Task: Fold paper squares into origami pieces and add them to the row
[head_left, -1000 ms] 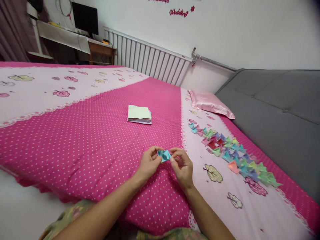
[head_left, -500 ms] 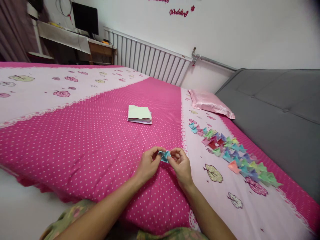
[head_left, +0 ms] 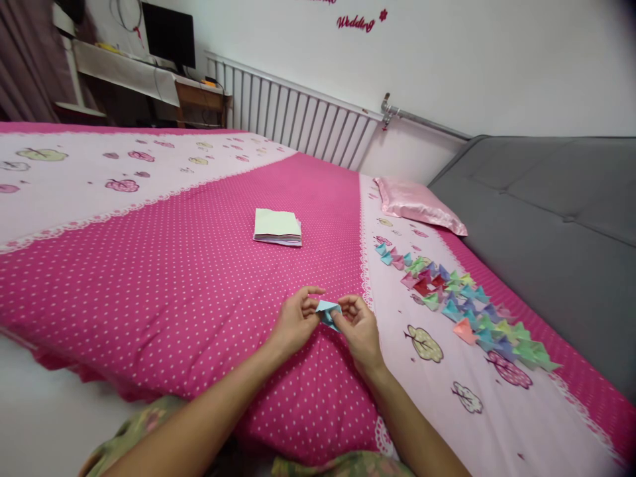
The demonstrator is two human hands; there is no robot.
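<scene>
A small light-blue folded paper [head_left: 328, 310] is held just above the bed's near edge, between my two hands. My right hand [head_left: 360, 327] pinches its right side, the thumb pressed over the front. On the other side, my left hand [head_left: 297, 320] has its thumb and lower fingers at the paper's left edge, while the index finger stretches out above it. A stack of square paper sheets [head_left: 278, 225], pale green on top, lies on the pink dotted cover beyond my hands. To the right stand rows of folded paper boats [head_left: 467, 306] in several colours.
The bedspread [head_left: 199, 265] is pink with white dots and has pale printed bands. A pink satin pillow [head_left: 420, 205] rests by the grey headboard [head_left: 546, 218]. Behind the bed are a white radiator [head_left: 298, 109] and a desk with a monitor [head_left: 169, 34].
My left index finger has lifted off the blue paper and straightened. The paper has turned, showing a flatter top flap. The stack and the boats stay where they were.
</scene>
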